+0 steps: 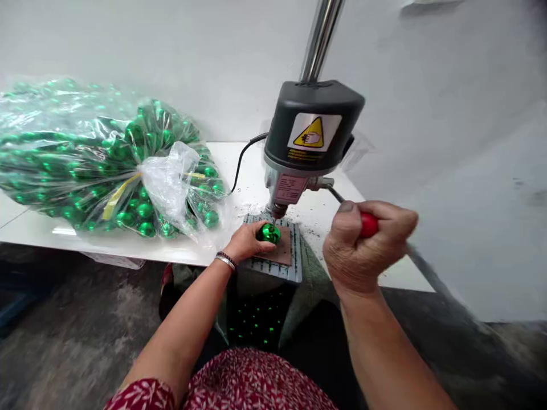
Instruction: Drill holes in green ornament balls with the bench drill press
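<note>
Your red patterned garment (256,381) lies nearest. Left to right: a tied clear bag (168,179) of green balls; your left hand (247,244), thumb and fingers pinching one green ball (271,234) over a brown board (282,250), below the drill press (316,122); your right hand (356,262), clenched around the lever's red knob (368,225).

head-worn view, forward and down, close to the drill press (311,128)

The bare left forearm (190,327) reaches forward and inward; the left grip (249,242) curves thumb (267,246) and fingers (255,226) toward each other. The bare right forearm (384,341) slants up and inward, the right grip (356,259) clenched in a fist.
</note>
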Tool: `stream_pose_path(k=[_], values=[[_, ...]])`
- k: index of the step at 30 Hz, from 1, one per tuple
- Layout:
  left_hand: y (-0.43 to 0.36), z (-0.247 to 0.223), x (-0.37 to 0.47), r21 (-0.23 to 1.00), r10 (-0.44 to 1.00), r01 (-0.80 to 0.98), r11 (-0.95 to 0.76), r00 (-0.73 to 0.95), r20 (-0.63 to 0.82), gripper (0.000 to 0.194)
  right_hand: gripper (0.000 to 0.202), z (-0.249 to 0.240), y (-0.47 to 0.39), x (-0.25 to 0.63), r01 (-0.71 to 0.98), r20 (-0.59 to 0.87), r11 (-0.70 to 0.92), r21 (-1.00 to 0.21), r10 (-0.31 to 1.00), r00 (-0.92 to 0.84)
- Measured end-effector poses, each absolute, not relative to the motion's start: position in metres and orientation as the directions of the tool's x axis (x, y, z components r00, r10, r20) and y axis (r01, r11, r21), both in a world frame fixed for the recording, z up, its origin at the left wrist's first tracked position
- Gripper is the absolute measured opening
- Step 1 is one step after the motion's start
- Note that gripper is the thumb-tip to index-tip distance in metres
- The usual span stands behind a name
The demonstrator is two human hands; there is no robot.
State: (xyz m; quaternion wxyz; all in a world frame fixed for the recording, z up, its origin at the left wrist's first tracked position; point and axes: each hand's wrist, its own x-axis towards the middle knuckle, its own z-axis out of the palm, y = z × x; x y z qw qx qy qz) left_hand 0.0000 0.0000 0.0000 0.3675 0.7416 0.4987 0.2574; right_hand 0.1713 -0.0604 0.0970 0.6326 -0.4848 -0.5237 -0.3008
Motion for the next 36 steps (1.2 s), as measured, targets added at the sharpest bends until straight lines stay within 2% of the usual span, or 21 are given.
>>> stream_pose_path(k=[5,8,10,14,16,19,23,25,28,30,32,33,34,36], values=[[0.0,0.002,-0.001,0.832,0.932,0.52,-0.193,0.363,-0.011,0.059,0.01,0.076,-0.066,0.169,0.87,0.953,0.393,-0.296,0.186,0.24],[0.0,0.003,0.0,0.845,0.933,0.503,-0.182,0.359,-0.013,0.057,0.013,0.092,-0.06,0.17,0.849,0.944,0.413,-0.33,0.169,0.285],[-0.002,0.004,0.001,0.852,0.934,0.492,-0.181,0.357,-0.007,0.057,0.021,0.118,-0.051,0.173,0.816,0.919,0.424,-0.393,0.2,0.339],[-0.013,0.008,-0.002,0.884,0.938,0.433,-0.177,0.347,0.018,0.063,0.028,0.176,-0.028,0.178,0.708,0.758,0.337,-0.621,0.488,0.432],[-0.022,0.012,-0.007,0.895,0.935,0.408,-0.18,0.353,0.027,0.064,0.029,0.193,-0.021,0.177,0.674,0.679,0.259,-0.692,0.551,0.485],[-0.041,0.021,-0.018,0.887,0.908,0.405,-0.223,0.418,0.037,0.069,0.03,0.201,-0.018,0.174,0.637,0.633,0.229,-0.736,0.565,0.529],[-0.065,0.036,-0.033,0.862,0.853,0.433,-0.262,0.521,-0.003,0.079,0.029,0.197,-0.02,0.17,0.595,0.627,0.268,-0.758,0.551,0.55],[-0.075,0.045,-0.045,0.849,0.852,0.474,-0.234,0.52,-0.055,0.065,0.027,0.195,-0.02,0.17,0.586,0.633,0.289,-0.757,0.549,0.546],[-0.081,0.055,-0.072,0.834,0.93,0.52,-0.186,0.367,-0.022,0.028,0.027,0.193,-0.018,0.173,0.588,0.652,0.32,-0.743,0.543,0.53],[-0.075,0.057,-0.092,0.805,0.992,0.584,-0.102,0.116,0.042,0.022,0.031,0.191,-0.016,0.174,0.588,0.668,0.343,-0.732,0.532,0.521],[-0.062,0.055,-0.107,0.727,0.98,0.685,0.033,-0.163,0.11,0.024,0.034,0.19,-0.016,0.175,0.584,0.676,0.361,-0.727,0.523,0.519],[-0.053,0.053,-0.111,0.665,0.958,0.742,0.086,-0.244,0.148,0.026,0.034,0.19,-0.015,0.175,0.581,0.678,0.366,-0.727,0.52,0.52],[-0.043,0.052,-0.113,0.591,0.946,0.799,0.109,-0.267,0.186,0.028,0.034,0.19,-0.016,0.175,0.581,0.679,0.367,-0.727,0.516,0.522],[-0.023,0.048,-0.109,0.418,0.963,0.906,0.06,-0.164,0.215,0.034,0.035,0.19,-0.016,0.175,0.584,0.68,0.366,-0.724,0.518,0.519]])
